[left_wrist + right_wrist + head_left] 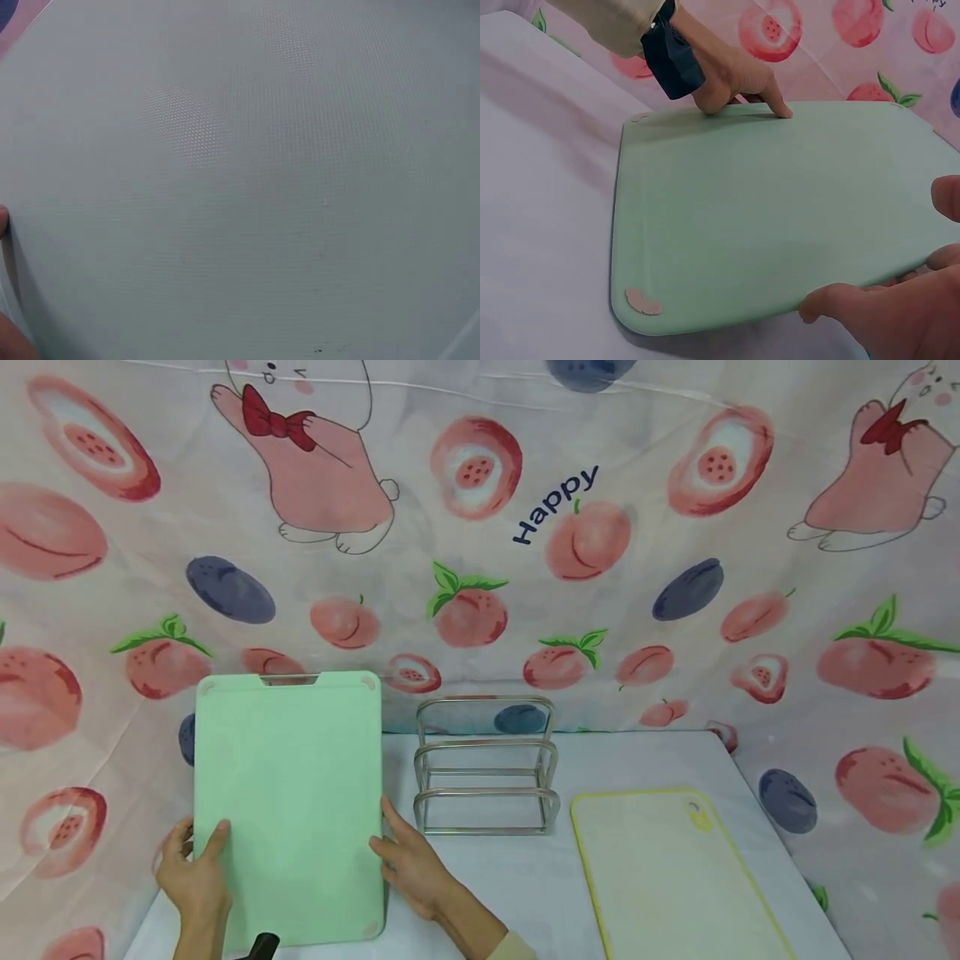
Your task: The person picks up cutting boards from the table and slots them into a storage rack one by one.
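Head view: the green cutting board [292, 802] is tilted at the left part of the surface [540, 893]. The left hand [197, 877] and right hand [416, 864] each have a grip clasping one side edge. The wire rack [486, 792] stands right of it; the yellow-edged board [675, 877] lies farther right.

Left wrist view: a textured face fills most of the frame.

Right wrist view: both grips hold opposite edges.

A white table [540, 877] bears a metal rack [486, 744] and a yellow-edged board [671, 868].
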Action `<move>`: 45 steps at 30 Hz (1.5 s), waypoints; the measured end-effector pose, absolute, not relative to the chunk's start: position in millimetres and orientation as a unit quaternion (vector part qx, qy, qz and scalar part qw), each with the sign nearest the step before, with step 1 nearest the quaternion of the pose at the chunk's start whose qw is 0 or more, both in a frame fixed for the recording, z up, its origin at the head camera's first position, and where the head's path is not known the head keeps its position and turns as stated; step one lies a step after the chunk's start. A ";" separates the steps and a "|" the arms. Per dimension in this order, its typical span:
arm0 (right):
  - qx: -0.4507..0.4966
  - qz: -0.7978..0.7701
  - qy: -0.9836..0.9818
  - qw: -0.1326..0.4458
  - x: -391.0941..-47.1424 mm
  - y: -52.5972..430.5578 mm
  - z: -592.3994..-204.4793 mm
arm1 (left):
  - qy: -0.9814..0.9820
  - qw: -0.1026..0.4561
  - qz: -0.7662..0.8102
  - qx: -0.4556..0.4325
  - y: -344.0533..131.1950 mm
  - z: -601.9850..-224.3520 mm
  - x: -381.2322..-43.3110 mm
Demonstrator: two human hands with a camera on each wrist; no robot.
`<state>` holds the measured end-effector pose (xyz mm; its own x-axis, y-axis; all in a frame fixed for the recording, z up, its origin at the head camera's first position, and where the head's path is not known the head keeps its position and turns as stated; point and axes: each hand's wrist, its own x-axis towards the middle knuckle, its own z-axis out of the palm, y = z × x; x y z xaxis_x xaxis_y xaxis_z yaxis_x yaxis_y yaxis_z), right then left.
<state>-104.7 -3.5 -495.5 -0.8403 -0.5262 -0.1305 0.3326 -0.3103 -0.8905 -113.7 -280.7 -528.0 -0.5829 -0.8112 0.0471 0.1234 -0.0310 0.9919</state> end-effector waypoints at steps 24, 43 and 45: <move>-0.149 -0.797 0.551 0.199 -111.8 -4.7 -488.7 | -0.485 0.406 -0.749 0.200 -281.0 -516.6 -121.6; -0.194 -0.800 0.545 0.158 -110.7 -1.9 -489.2 | -0.295 0.416 -0.855 0.089 -280.3 -508.0 -127.1; -0.199 -0.800 0.546 0.148 -110.6 -1.9 -489.0 | -0.286 0.416 -0.859 0.082 -279.6 -507.1 -126.9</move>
